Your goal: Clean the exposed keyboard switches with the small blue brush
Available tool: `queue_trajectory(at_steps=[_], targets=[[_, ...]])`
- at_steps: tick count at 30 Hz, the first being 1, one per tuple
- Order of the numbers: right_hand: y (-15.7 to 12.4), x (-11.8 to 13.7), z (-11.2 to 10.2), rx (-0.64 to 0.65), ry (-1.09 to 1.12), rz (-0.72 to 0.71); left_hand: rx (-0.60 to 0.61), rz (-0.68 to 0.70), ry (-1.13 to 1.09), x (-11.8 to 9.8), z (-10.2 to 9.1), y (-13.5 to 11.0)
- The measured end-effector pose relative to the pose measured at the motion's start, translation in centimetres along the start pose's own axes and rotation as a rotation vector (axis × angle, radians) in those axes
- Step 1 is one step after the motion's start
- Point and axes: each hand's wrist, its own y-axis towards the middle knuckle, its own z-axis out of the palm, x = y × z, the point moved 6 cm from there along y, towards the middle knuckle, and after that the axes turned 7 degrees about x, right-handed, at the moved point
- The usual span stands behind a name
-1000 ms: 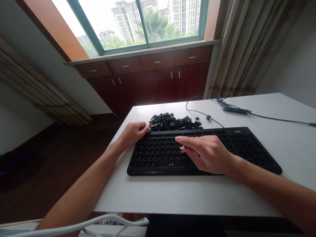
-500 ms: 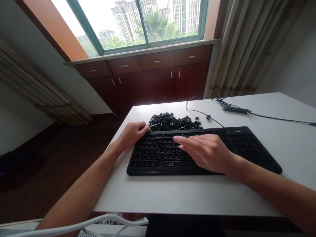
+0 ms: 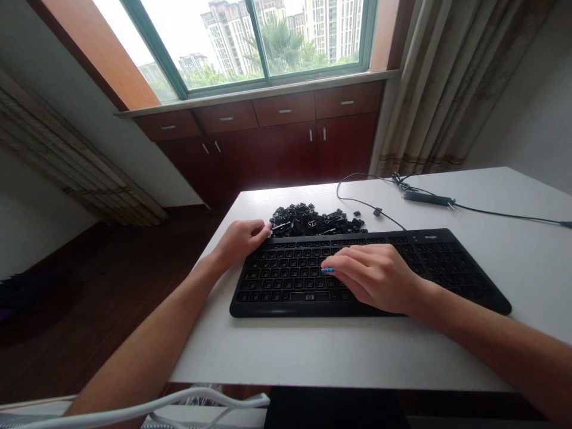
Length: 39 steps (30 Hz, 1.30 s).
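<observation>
A black keyboard [image 3: 286,310] with its keycaps off lies on the white table, its rows of bare key sockets showing. At its far left corner, my left hand [image 3: 243,240] is closed with curled fingers against the edge, steadying it. My right hand [image 3: 375,271] hovers over the middle rows, fingertips pinched together around a small blue patterned piece [image 3: 328,270]. Only a sliver of that piece shows, so its kind is unclear. Just behind the keyboard sits a heap of loose black keycaps [image 3: 313,221], close to my left fingertips.
A black cable [image 3: 344,196] runs from the keyboard's back to a bundled cord and a dark elongated device [image 3: 429,198] at the back right. Stray keycaps lie beside the heap. A white curved tube [image 3: 179,396] crosses below the table's [image 3: 322,357] front edge.
My right fingers have drawn together and curled in, and the blue piece now shows at their tips. My left hand and the keyboard have stayed in place.
</observation>
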Motion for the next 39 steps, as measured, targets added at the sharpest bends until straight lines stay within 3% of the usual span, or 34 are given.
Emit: queue_trajectory(at_steps=[6, 20, 27, 39], targets=[[0.0, 0.6, -0.3, -0.002, -0.101, -0.056, 0.001, -0.011, -0.004, 0.0, 0.0, 0.0], [-0.1, -0.5, -0.2, -0.062, 0.129, 0.086, 0.009, -0.011, -0.01, 0.1, 0.1, 0.1], [0.1, -0.1, 0.3, 0.031, -0.05, 0.034, 0.007, -0.011, -0.007, 0.1, 0.1, 0.0], [-0.1, -0.7, 0.2, -0.008, -0.049, 0.073, -0.005, -0.002, -0.03, 0.0, 0.0, 0.0]])
